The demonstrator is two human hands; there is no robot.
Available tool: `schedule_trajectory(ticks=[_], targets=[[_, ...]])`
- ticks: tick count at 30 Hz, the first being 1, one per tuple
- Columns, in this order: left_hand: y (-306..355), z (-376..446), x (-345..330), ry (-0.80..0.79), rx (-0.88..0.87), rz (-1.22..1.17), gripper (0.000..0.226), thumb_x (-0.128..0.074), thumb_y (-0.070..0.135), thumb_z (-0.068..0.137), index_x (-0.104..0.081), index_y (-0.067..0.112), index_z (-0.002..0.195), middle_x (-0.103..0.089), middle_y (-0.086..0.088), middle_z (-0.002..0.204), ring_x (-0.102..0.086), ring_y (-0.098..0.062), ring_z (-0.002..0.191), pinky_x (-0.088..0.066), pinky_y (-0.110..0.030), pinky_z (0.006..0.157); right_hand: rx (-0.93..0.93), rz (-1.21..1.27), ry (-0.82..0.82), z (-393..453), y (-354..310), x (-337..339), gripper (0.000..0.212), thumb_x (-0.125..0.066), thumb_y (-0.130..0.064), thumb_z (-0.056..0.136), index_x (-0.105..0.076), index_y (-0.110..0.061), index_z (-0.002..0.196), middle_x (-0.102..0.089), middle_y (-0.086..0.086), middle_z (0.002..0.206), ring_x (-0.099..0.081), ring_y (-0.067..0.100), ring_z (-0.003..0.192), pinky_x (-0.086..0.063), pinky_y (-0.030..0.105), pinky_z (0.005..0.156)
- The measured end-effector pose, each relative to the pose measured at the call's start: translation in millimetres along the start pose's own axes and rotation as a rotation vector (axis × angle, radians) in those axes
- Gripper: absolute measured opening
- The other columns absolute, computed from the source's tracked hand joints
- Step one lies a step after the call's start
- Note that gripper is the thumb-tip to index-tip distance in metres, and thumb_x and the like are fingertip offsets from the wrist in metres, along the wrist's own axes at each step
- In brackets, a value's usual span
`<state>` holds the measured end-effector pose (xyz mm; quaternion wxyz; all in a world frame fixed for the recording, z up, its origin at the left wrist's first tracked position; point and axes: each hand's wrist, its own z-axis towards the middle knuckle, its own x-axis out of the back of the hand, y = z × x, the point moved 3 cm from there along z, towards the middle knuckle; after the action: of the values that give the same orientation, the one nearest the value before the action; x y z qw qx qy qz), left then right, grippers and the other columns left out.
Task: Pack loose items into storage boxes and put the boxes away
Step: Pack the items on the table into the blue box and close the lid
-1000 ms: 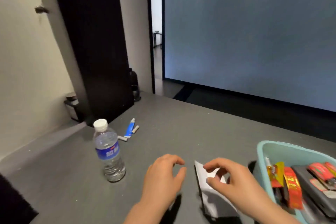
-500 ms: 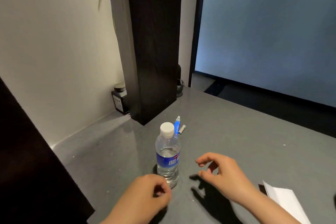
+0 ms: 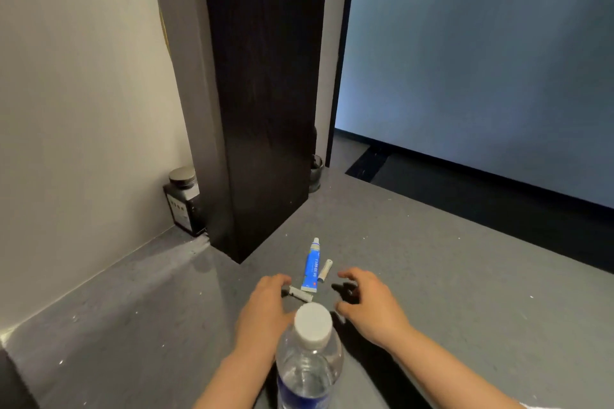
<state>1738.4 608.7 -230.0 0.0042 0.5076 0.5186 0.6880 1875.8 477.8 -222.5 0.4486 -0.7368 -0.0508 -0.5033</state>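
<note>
A matte grey counter (image 3: 465,276) with a finely speckled surface carries a few small loose items near its back. A small blue-and-white squeeze tube (image 3: 311,271) with a white cap lies flat, its cap pointing away from the person. Just to its right lies a short pale cylinder, like a small battery (image 3: 325,270), almost parallel to the tube. A second pale cylinder of the same kind (image 3: 300,294) lies crosswise at the tube's near end, touching or very nearly touching it.

The left hand (image 3: 265,309) reaches forward, fingers curled, with its fingertips at the left end of that second cylinder; whether they actually grip it cannot be told. The right hand (image 3: 368,304) is held over the counter to the right of the tube, fingers and thumb spread and loosely bent, holding nothing and clear of the items.

Nearest the camera, between the two forearms, stands a clear plastic water bottle (image 3: 309,365) with a white ribbed screw cap and a blue label, upright and partly filled.

Behind the items a tall dark wood-grain panel (image 3: 262,93) rises from the counter. To its left, against a smooth off-white wall (image 3: 76,109), stands a squat dark jar with a round metallic lid (image 3: 183,201) and a pale label. A smooth blue-grey wall (image 3: 481,60) fills the right side.
</note>
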Motion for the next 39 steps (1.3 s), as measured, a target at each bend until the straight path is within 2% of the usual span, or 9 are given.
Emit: schedule_trajectory(ticks=[4, 7, 11, 17, 22, 26, 32, 37, 39], targets=[[1, 25, -26, 0.022, -0.021, 0.088, 0.06, -0.072, 0.052, 0.069, -0.049, 0.031, 0.12, -0.044, 0.01, 0.118, -0.045, -0.01, 0.114, -0.043, -0.026, 0.09, 0.061, -0.143, -0.078, 38, -5, -13, 0.062, -0.066, -0.025, 0.08, -0.043, -0.029, 0.138, -0.044, 0.0, 0.136, -0.041, 0.023, 0.127, -0.037, 0.027, 0.1], [-1, 32, -37, 0.046, -0.019, 0.111, 0.059, -0.072, 0.055, 0.066, -0.05, 0.031, 0.115, -0.043, 0.012, 0.113, -0.042, -0.01, 0.11, -0.042, -0.024, 0.087, 0.1, -0.215, -0.117, 58, -8, -24, 0.063, -0.066, -0.03, 0.082, -0.042, -0.031, 0.139, -0.045, -0.001, 0.132, -0.041, 0.024, 0.124, -0.038, 0.03, 0.1], [-5, 39, -39, 0.081, -0.047, 0.132, 0.05, -0.071, 0.054, 0.067, -0.051, 0.029, 0.106, -0.046, 0.013, 0.106, -0.044, -0.01, 0.106, -0.038, -0.021, 0.082, 0.139, -0.272, -0.074, 70, -4, -30, 0.049, -0.063, -0.034, 0.085, -0.049, -0.029, 0.132, -0.052, -0.003, 0.125, -0.043, 0.021, 0.115, -0.04, 0.029, 0.094], [-13, 41, -30, 0.138, -0.093, 0.096, 0.038, -0.071, 0.034, 0.066, -0.054, 0.032, 0.099, -0.05, 0.017, 0.093, -0.044, -0.008, 0.093, -0.034, -0.018, 0.072, 0.146, -0.212, -0.029, 75, 0, -26, 0.039, -0.067, -0.032, 0.083, -0.057, -0.023, 0.119, -0.053, 0.0, 0.117, -0.048, 0.02, 0.114, -0.04, 0.027, 0.088], [-19, 49, -14, 0.204, -0.114, 0.024, 0.037, -0.073, 0.017, 0.065, -0.056, 0.032, 0.094, -0.055, 0.018, 0.09, -0.047, -0.007, 0.091, -0.039, -0.02, 0.073, 0.216, -0.141, 0.009, 80, -14, -20, 0.045, -0.067, -0.027, 0.083, -0.052, -0.025, 0.126, -0.052, -0.003, 0.123, -0.048, 0.017, 0.116, -0.039, 0.024, 0.09], [-27, 53, -2, 0.171, -0.057, 0.029, 0.045, -0.074, 0.012, 0.069, -0.055, 0.034, 0.103, -0.054, 0.019, 0.099, -0.048, -0.005, 0.101, -0.041, -0.02, 0.083, 0.299, -0.172, -0.081, 80, -33, -32, 0.051, -0.071, -0.031, 0.081, -0.05, -0.029, 0.127, -0.054, -0.007, 0.124, -0.045, 0.013, 0.113, -0.041, 0.026, 0.091], [-34, 52, 2, 0.011, -0.024, -0.074, 0.053, -0.08, 0.015, 0.063, -0.052, 0.042, 0.1, -0.058, 0.018, 0.102, -0.053, -0.002, 0.102, -0.046, -0.024, 0.088, 0.247, -0.149, -0.18, 82, -27, -56, 0.058, -0.073, -0.04, 0.074, -0.048, -0.041, 0.126, -0.053, -0.003, 0.124, -0.047, 0.02, 0.116, -0.042, 0.03, 0.096], [-27, 53, -2, -0.063, -0.068, -0.078, 0.066, -0.084, 0.02, 0.061, -0.048, 0.043, 0.111, -0.056, 0.022, 0.108, -0.052, 0.0, 0.105, -0.044, -0.019, 0.09, 0.313, 0.018, -0.273, 78, -29, -48, 0.074, -0.082, -0.025, 0.071, -0.045, -0.028, 0.135, -0.055, -0.01, 0.133, -0.047, 0.003, 0.123, -0.04, 0.021, 0.103], [-24, 54, -4, -0.055, -0.086, -0.035, 0.073, -0.083, 0.021, 0.061, -0.048, 0.04, 0.122, -0.053, 0.019, 0.115, -0.049, -0.002, 0.11, -0.04, -0.017, 0.09, 0.289, 0.065, -0.253, 82, -24, -40, 0.071, -0.079, -0.011, 0.069, -0.05, -0.024, 0.132, -0.054, -0.01, 0.128, -0.051, 0.0, 0.112, -0.04, 0.011, 0.095]])
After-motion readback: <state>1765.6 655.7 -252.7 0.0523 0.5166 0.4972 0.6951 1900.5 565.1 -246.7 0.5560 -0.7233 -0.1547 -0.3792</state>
